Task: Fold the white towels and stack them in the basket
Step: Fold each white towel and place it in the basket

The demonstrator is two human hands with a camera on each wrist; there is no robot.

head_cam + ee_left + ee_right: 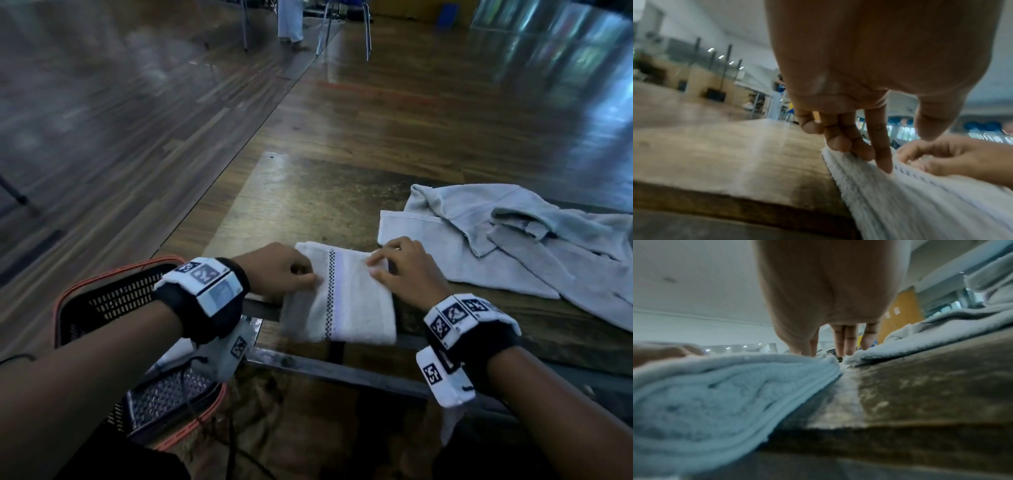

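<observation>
A folded white towel (342,301) with a dark checkered stripe lies at the near edge of the wooden table (308,205). My left hand (310,274) rests its fingertips on the towel's left edge; in the left wrist view the fingers (882,154) press down on the towel (910,203) while the thumb stays off it. My right hand (375,265) presses its fingertips on the far right corner. In the right wrist view the right hand's fingers (840,340) drop behind the towel (715,402), so their tips are hidden. A black mesh basket (65,301) with an orange rim stands below the table's left corner.
Several unfolded whitish towels (513,246) lie in a heap at the right of the table, also seen in the right wrist view (931,331). Bare tabletop stretches beyond the folded towel. Chair legs (342,31) and a standing person (290,20) are far off on the wooden floor.
</observation>
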